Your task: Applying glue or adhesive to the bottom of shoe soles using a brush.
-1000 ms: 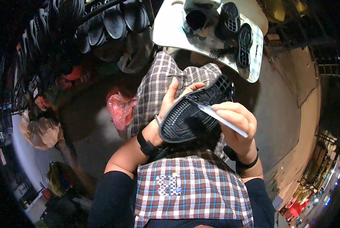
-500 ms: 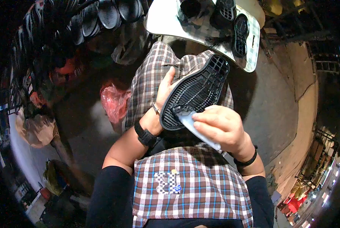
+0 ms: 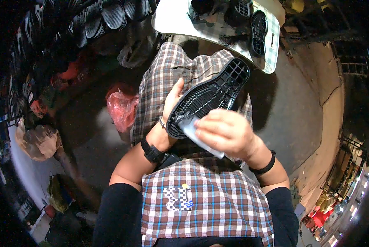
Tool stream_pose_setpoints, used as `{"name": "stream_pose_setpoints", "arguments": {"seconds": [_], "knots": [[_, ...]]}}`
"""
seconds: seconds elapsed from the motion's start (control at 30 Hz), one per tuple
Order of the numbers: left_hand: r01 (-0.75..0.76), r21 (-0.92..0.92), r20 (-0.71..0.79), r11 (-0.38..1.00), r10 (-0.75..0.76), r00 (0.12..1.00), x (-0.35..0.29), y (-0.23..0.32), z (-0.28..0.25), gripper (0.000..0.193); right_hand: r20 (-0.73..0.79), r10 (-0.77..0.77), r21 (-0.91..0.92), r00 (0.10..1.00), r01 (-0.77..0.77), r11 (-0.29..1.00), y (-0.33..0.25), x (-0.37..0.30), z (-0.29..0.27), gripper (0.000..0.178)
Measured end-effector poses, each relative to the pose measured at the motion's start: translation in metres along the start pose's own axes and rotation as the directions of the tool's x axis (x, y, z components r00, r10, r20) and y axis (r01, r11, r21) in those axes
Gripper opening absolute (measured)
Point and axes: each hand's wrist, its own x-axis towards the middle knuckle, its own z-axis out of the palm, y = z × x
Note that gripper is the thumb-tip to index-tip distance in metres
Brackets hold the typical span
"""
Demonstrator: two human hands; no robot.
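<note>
One black shoe sole [image 3: 211,92] shows on my remote feed above the lap [image 3: 161,74], its long axis diagonal, narrow end toward upper right, broad end lower left. My left hand [image 3: 172,103] supports its left edge, thumb spread, hidden fingers' grip impossible to tell; my right hand [image 3: 226,132] pinches one pale-handled brush [image 3: 200,139] at the broad end. Two more soles [image 3: 258,35] rest on the desk [image 3: 170,22].

A crumpled red plastic bag [image 3: 122,111] is seen at left, a pale brown bag [image 3: 38,143] farther left; red material [image 3: 321,217] is glimpsed at lower right.
</note>
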Motion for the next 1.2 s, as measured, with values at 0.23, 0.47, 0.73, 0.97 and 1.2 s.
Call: {"name": "stream_pose_setpoints", "arguments": {"seconds": [0.23,0.47,0.73,0.97,1.2], "knots": [[-0.117,0.035,0.003,0.993,0.117,0.993,-0.004,-0.012,0.008,0.068,0.017,-0.012,-0.094,1.000,0.013,0.996,-0.002,0.003,0.000,0.024],[-0.151,0.073,-0.051,0.986,0.155,0.987,-0.006,-0.016,0.018,0.062,-0.116,0.134,-0.244,0.984,-0.159,0.957,0.023,-0.018,-0.011,0.023],[-0.132,0.121,-0.083,0.984,0.142,0.986,-0.016,-0.013,0.035,0.058,-0.285,0.318,-0.183,0.904,-0.377,0.908,0.066,-0.025,-0.044,0.018],[-0.204,0.122,-0.025,0.971,0.208,0.978,-0.021,-0.016,0.038,0.065,-0.453,0.519,0.125,0.725,-0.524,0.842,0.171,0.027,-0.065,0.013],[-0.282,0.150,-0.068,0.948,0.294,0.953,-0.022,-0.019,0.058,0.064,-0.355,0.541,-0.076,0.762,-0.600,0.796,0.253,0.064,-0.060,0.018]]}}
